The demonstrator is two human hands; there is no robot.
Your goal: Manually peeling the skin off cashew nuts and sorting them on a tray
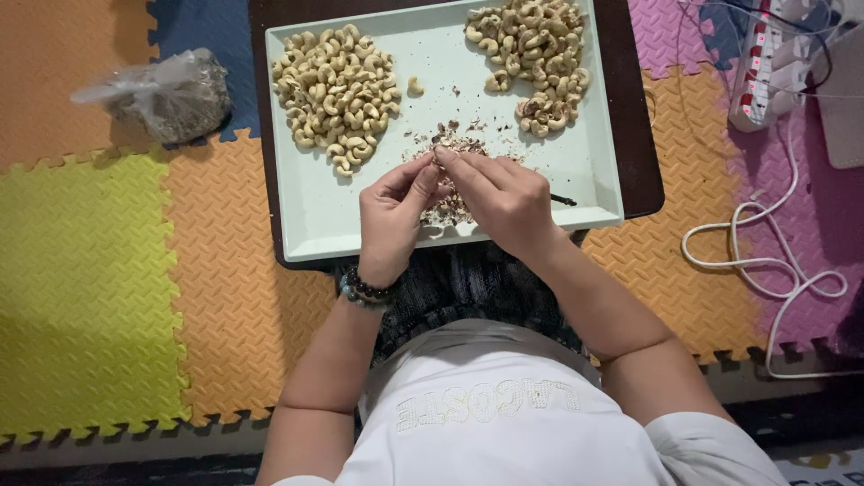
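I see a floor of foam puzzle mats (pixel 99 270) in orange, yellow, blue and pink, their toothed edges locked together. On them sits a dark board, and on the board a pale green tray (pixel 315 216), which I take as my landmark. Left of the tray, well apart from it, lies a clear plastic bag (pixel 171 94) of greyish scraps. Right of the tray a white cable (pixel 765 261) loops over the pink mat, running up to a power strip (pixel 765 63) near the top corner. Just below the tray's near edge is a dark patterned cloth over the lap, and below that a white shirt.

Inside the tray, a heap of pale cashews (pixel 337 90) fills the upper left part. A second heap, browner with skin still on, (pixel 535 58) fills the upper right. One loose nut lies between them. A scatter of brown peelings (pixel 450 211) sits in the middle, near the tray's lower edge.

My left hand (pixel 391 220) and right hand (pixel 504 202) meet above those peelings, fingertips pressed close together. Both are curled, not spread, and they pinch one small nut (pixel 438 155) between thumbs and forefingers. The nut is mostly hidden by the fingers, so I cannot tell how much skin remains on it. A dark beaded bracelet (pixel 367 290) circles the left wrist, which rests at the tray's near rim.
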